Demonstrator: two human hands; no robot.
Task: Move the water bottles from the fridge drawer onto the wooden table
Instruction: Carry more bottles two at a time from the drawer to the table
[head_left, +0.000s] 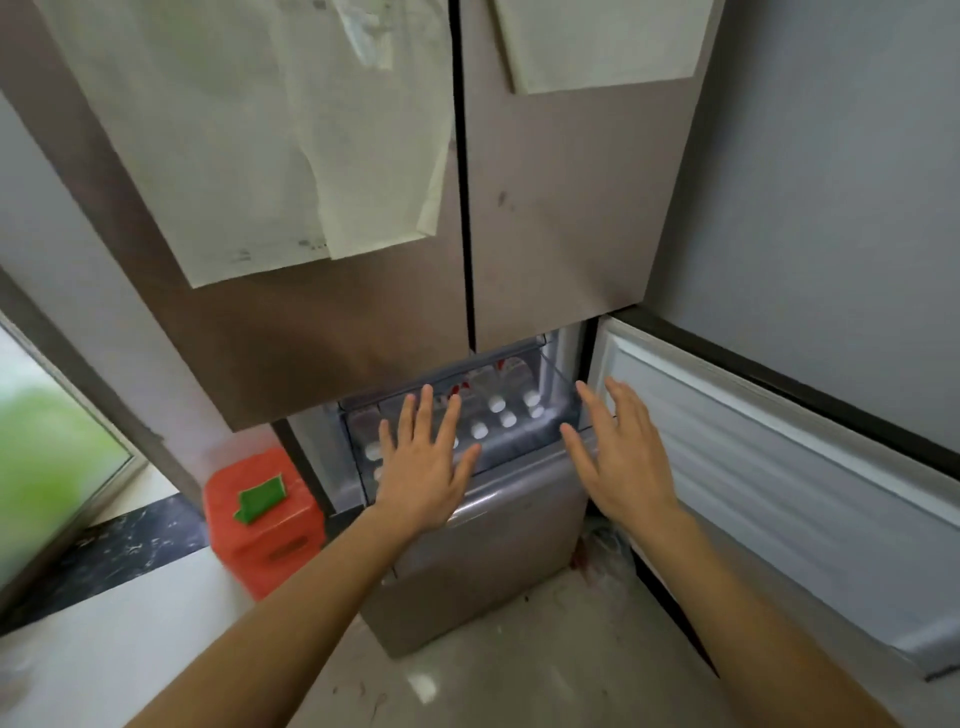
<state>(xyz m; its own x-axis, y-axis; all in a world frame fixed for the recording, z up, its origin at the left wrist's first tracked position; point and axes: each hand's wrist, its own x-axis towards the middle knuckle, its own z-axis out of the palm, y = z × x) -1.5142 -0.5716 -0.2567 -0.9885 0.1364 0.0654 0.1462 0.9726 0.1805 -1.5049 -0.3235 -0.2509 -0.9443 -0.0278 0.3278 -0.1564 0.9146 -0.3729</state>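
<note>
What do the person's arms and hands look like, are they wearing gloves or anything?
No gloves. The left hand and right hand are both bare, and both forearms are bare too, with no sleeves showing anywhere in the picture. I can't see any rings, watch, bracelet or markings on the hands or wrists. The fingers look slim and the nails short and plain, though the picture is a little soft.
</note>
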